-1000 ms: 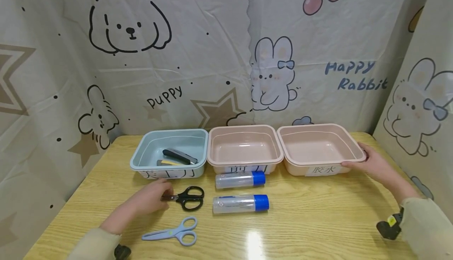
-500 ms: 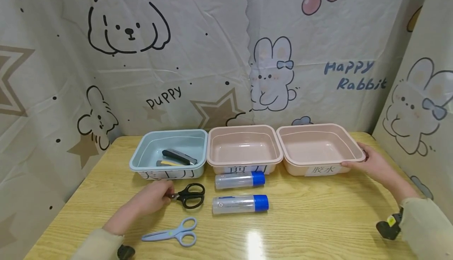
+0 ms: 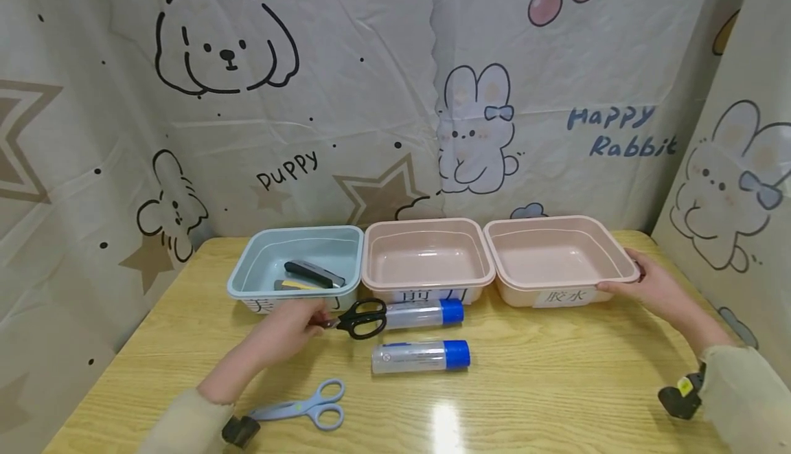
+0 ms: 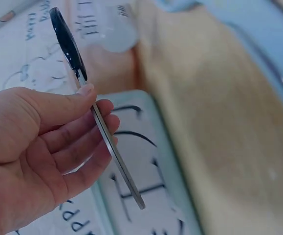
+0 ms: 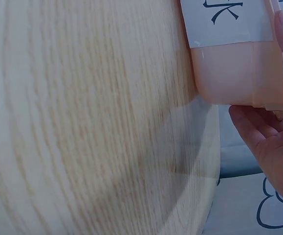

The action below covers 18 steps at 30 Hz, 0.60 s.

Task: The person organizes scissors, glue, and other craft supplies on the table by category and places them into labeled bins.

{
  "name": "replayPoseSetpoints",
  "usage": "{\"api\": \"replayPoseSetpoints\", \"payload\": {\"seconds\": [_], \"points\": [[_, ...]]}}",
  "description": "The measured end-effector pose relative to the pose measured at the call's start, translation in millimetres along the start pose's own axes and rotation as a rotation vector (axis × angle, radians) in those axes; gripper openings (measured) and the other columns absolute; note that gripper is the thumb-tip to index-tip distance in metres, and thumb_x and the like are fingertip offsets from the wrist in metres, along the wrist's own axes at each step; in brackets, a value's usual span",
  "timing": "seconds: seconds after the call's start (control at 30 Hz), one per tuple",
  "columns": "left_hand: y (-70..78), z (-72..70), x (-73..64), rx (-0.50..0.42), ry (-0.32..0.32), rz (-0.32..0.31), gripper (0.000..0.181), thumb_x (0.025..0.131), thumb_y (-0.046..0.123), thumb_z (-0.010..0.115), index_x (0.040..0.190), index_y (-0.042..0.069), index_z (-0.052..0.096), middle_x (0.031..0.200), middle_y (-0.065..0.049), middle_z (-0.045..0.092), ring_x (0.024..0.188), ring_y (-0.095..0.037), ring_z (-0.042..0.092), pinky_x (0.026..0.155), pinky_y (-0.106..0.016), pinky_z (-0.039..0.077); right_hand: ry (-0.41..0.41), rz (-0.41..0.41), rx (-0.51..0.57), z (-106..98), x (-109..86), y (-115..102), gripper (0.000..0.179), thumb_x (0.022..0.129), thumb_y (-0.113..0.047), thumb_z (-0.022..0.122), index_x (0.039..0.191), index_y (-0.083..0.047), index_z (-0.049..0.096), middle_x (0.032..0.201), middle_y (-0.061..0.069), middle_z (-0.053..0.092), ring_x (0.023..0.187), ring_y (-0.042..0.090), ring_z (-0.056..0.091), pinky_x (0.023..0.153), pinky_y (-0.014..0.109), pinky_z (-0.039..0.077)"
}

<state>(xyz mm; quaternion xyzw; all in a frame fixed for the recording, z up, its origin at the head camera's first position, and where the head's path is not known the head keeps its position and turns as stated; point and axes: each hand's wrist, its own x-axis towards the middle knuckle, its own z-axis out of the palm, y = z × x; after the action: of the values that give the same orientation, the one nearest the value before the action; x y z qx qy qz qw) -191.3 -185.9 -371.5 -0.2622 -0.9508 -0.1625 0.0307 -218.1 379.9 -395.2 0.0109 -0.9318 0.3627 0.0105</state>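
My left hand [image 3: 285, 331] pinches black-handled scissors [image 3: 362, 319] by the blades, thumb against fingertips. In the left wrist view the scissors [image 4: 117, 152] are seen edge-on, lifted off the table. They hang in front of the blue bin and overlap the upper glue bottle [image 3: 410, 314] in the head view. At the right, my right hand [image 3: 656, 289] grips the corner of the right pink bin [image 3: 559, 286]. The right wrist view has its thumb at the rim and its fingers against the side of the bin [image 5: 239, 73]. Light-blue scissors [image 3: 303, 407] lie below my left hand.
The blue bin [image 3: 235, 289] holds utility knives [image 3: 314, 273]. Between it and the right bin stands the middle pink bin [image 3: 428, 284]. All three bear paper labels in front. A second blue-capped glue bottle [image 3: 420, 356] lies on the wooden table [image 3: 544, 385], with a printed curtain [image 3: 371, 97] behind.
My left hand has raised the black-handled scissors off the table and carried them right and away from me, towards the bins. The right hand stays on its bin.
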Motion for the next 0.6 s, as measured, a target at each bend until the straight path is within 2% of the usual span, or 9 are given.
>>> {"api": "replayPoseSetpoints", "payload": {"seconds": [0.17, 0.4, 0.6], "points": [[17.9, -9.9, 14.8, -0.044, -0.02, -0.065, 0.01, 0.079, 0.007, 0.068, 0.084, 0.013, 0.062, 0.078, 0.005, 0.062, 0.075, -0.008, 0.057, 0.069, -0.029, 0.049, -0.001, 0.007, -0.002, 0.3, 0.2, -0.5, 0.095, 0.081, -0.036, 0.068, 0.14, 0.012, 0.01, 0.131, 0.039, 0.03, 0.116, 0.05, 0.034, 0.091, 0.064, 0.029], [39.4, -19.2, 41.4, -0.052, 0.008, -0.046, 0.008, 0.081, 0.008, 0.067, 0.089, 0.011, 0.064, 0.082, 0.003, 0.064, 0.078, -0.01, 0.059, 0.072, -0.029, 0.05, 0.002, 0.01, -0.005, -0.5, -1.3, -1.7, 0.095, 0.081, -0.037, 0.067, 0.14, 0.011, 0.01, 0.132, 0.038, 0.031, 0.116, 0.05, 0.034, 0.09, 0.064, 0.03], [55.7, -20.0, 69.3, -0.088, 0.003, -0.076, 0.008, 0.083, 0.01, 0.065, 0.091, 0.011, 0.064, 0.085, 0.002, 0.064, 0.078, -0.01, 0.057, 0.074, -0.029, 0.049, -0.006, 0.006, 0.01, -0.6, -1.9, -2.7, 0.095, 0.081, -0.036, 0.067, 0.14, 0.011, 0.01, 0.132, 0.038, 0.03, 0.116, 0.049, 0.034, 0.09, 0.064, 0.03]]}}
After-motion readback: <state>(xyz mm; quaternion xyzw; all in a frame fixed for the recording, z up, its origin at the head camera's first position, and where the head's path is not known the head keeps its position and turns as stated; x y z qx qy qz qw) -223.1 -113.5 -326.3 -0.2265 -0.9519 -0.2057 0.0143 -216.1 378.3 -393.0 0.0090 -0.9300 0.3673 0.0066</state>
